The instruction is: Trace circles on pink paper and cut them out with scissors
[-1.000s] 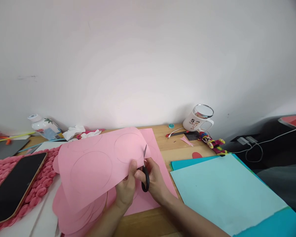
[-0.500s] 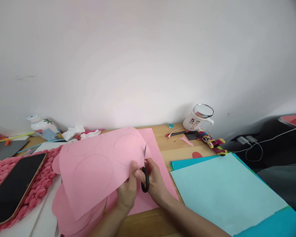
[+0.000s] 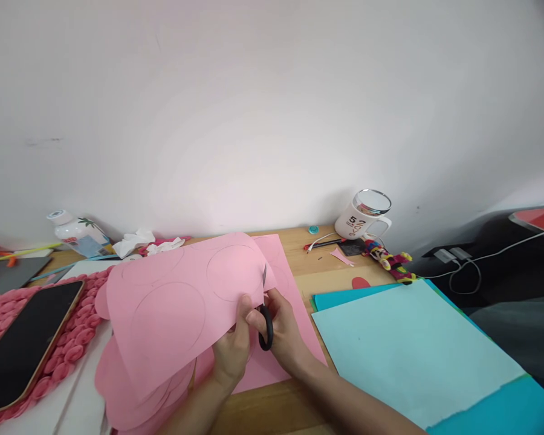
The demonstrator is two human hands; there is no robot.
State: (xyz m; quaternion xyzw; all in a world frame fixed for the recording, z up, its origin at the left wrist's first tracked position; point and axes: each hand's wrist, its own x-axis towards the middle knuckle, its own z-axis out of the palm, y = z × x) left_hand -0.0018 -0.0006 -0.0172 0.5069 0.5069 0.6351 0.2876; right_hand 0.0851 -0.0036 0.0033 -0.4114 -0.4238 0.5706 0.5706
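A pink paper sheet (image 3: 170, 314) with several drawn circles is held up over the table. My left hand (image 3: 234, 347) grips its lower right edge, thumb on top and fingers hidden beneath. My right hand (image 3: 283, 332) is closed on a pair of scissors (image 3: 266, 329) with black handles. One pointed blade shows above the sheet near its right edge, beside a drawn circle; the other blade is hidden. Another pink sheet (image 3: 306, 326) lies flat under both hands. Cut pink paper shapes (image 3: 118, 386) with rounded edges lie in a pile at the lower left.
Light blue paper (image 3: 412, 344) lies on the right. Behind it are a white mug (image 3: 358, 220), a toy figure (image 3: 390, 260), a pen (image 3: 324, 243) and a pink scrap (image 3: 341, 258). On the left are a phone (image 3: 31, 338) on a braided pink mat (image 3: 79, 329), a bottle (image 3: 79, 232) and tissues (image 3: 133, 241).
The whole view has shifted very slightly. Both hands, the scissors and the pink sheet keep nearly the same position relative to one another.
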